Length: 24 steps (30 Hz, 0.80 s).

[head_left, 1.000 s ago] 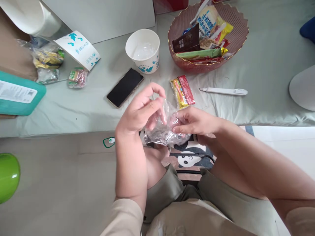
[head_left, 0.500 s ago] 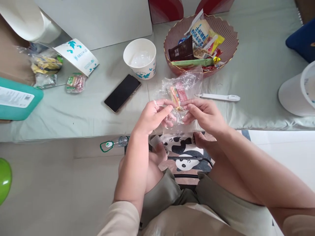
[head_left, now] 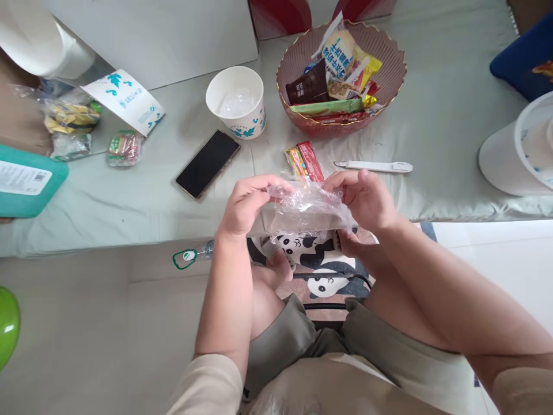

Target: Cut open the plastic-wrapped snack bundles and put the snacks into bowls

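Observation:
A crumpled clear plastic bag (head_left: 309, 202) is stretched between my hands at the table's front edge. My left hand (head_left: 247, 204) pinches its left end between thumb and fingers. At the right end, the fingers of my right hand (head_left: 367, 199) curl against the plastic, with the thumb raised apart from them. Just beyond the bag, red and yellow snack packets (head_left: 305, 161) lie side by side on the cloth, their near ends partly behind the plastic. A white utility knife (head_left: 375, 166) rests past my right hand.
Behind stands a pink fluted bowl (head_left: 298, 118) of wrapped snacks. A paper cup (head_left: 254, 112) with clear plastic inside and a phone (head_left: 208, 164) are to its left. Farther left lie wrapped snacks (head_left: 125, 148) and a teal container (head_left: 34, 181). A white bucket (head_left: 501, 164) stands right.
The red and yellow packets have come out of the clear bag and now lie on the table. My hands have moved apart, with the emptied bag between them.

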### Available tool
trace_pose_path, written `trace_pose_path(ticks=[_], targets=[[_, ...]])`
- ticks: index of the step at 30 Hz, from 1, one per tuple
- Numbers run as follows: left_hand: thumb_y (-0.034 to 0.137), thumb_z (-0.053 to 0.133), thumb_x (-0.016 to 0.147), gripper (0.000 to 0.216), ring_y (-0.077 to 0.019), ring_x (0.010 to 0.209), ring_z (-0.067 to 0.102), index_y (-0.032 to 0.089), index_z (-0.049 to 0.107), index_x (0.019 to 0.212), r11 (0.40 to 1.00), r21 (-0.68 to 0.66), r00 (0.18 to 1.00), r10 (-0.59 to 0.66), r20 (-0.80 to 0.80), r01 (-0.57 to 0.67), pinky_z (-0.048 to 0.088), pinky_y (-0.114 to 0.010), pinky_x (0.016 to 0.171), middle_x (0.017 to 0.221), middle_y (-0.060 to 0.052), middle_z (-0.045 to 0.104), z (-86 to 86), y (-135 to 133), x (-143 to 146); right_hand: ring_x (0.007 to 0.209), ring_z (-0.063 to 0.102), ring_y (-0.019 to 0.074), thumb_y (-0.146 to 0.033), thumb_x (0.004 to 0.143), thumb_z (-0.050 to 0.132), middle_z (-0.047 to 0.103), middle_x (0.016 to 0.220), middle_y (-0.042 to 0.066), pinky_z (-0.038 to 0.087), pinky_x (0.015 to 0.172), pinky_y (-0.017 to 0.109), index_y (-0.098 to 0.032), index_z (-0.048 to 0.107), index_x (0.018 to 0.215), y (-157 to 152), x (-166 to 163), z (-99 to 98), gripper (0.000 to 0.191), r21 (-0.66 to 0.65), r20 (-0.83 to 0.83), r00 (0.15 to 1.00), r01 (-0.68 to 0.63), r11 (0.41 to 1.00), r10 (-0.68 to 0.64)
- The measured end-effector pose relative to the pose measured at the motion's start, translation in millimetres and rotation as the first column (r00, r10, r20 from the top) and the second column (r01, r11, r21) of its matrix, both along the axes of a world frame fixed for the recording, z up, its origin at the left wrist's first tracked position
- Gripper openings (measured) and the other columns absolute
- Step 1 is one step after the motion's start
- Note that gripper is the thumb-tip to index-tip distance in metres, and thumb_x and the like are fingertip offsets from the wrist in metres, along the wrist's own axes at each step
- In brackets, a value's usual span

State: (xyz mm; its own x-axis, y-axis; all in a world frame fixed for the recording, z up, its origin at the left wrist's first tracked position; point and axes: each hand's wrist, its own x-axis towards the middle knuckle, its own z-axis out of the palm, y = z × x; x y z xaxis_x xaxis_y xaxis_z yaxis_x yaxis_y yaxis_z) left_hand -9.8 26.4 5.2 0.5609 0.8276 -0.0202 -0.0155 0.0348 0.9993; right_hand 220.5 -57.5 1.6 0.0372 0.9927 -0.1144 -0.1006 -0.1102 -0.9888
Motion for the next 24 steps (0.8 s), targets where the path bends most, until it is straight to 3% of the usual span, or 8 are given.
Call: trace_pose_path(ticks=[3,7,9,12,15,18,21,24], targets=[[0.062,0.054,0.094,0.055,-0.0228,0.077,0.077,0.019,0.083,0.076,0.995,-0.004,0.993,0.095,-0.063,-0.096,0.062,-0.033,0.068,0.081,-0.011,0.082,-0.9,1,1,0.068,0.059,0.0173,-0.078,0.091,0.053,0.066,0.072,0.007,0.048,0.062,0.032,-0.021,0.066,0.062,3,-3,1.0,0.065,0.024,0.085,0.996,0.038,0.999,-0.040],[0.045,0.074,0.087,0.029,-0.0154,0.065,0.070,0.019,0.083,0.078,0.972,0.170,0.965,0.191,-0.181,-0.160,0.054,-0.026,0.059,0.071,-0.004,0.078,-6.0,1,6,0.065,0.050,0.0116,-0.044,0.081,0.080,0.057,0.070,-0.001,0.042,0.061,0.027,-0.022,0.060,0.073,5,-7,-2.9,0.031,0.057,0.155,0.984,0.081,0.995,-0.089],[0.030,0.077,0.080,0.012,-0.0127,0.063,0.068,0.020,0.082,0.085,0.969,0.184,0.968,0.194,-0.162,-0.164,0.051,-0.023,0.055,0.077,-0.002,0.078,-7.6,1,9,0.064,0.048,0.0094,-0.037,0.075,0.084,0.053,0.078,-0.004,0.042,0.060,0.025,-0.024,0.053,0.085,7,-10,-6.6,0.035,0.071,0.072,0.987,0.135,0.988,-0.140],[0.018,0.072,0.075,0.021,-0.0136,0.070,0.075,0.021,0.077,0.095,0.975,0.126,0.978,0.193,-0.076,-0.183,0.055,-0.022,0.058,0.095,-0.002,0.080,-5.8,-1,13,0.070,0.056,0.0101,-0.041,0.070,0.088,0.056,0.098,-0.003,0.049,0.064,0.026,-0.030,0.049,0.107,8,-11,-10.1,0.056,0.063,-0.009,0.980,0.198,0.978,-0.198],[0.018,0.074,0.072,0.039,-0.0149,0.070,0.077,0.024,0.070,0.111,0.981,0.067,0.983,0.181,0.003,-0.181,0.060,-0.024,0.061,0.101,-0.002,0.079,-0.4,-3,15,0.074,0.060,0.0132,-0.049,0.071,0.089,0.061,0.099,-0.001,0.051,0.067,0.029,-0.030,0.051,0.119,7,-11,-7.3,0.064,0.010,-0.055,0.994,0.097,0.995,-0.096],[0.022,0.084,0.068,0.060,-0.0149,0.070,0.077,0.028,0.062,0.123,0.988,-0.016,0.984,0.155,0.082,-0.155,0.063,-0.026,0.067,0.103,-0.002,0.079,3.5,-2,13,0.069,0.056,0.0123,-0.047,0.075,0.087,0.060,0.082,-0.002,0.048,0.066,0.029,-0.022,0.060,0.095,4,-11,0.4,0.041,-0.036,-0.040,0.998,-0.055,0.998,0.054],[0.033,0.090,0.066,0.050,-0.0167,0.070,0.076,0.023,0.066,0.109,0.985,-0.167,0.998,0.049,0.035,-0.042,0.062,-0.026,0.064,0.092,-0.004,0.079,3.3,-1,12,0.070,0.056,0.0119,-0.044,0.081,0.082,0.060,0.076,-0.002,0.047,0.068,0.029,-0.021,0.058,0.080,1,-11,6.3,0.034,-0.002,0.014,1.000,-0.016,1.000,0.016],[0.033,0.087,0.072,0.029,-0.0118,0.061,0.070,0.019,0.066,0.085,0.977,-0.209,0.999,0.039,-0.021,-0.042,0.057,-0.021,0.056,0.074,-0.001,0.074,1.8,-2,14,0.073,0.061,0.0127,-0.045,0.082,0.082,0.066,0.081,-0.001,0.050,0.069,0.028,-0.021,0.061,0.089,1,-11,7.0,0.032,0.027,-0.009,1.000,0.017,0.999,-0.017]])
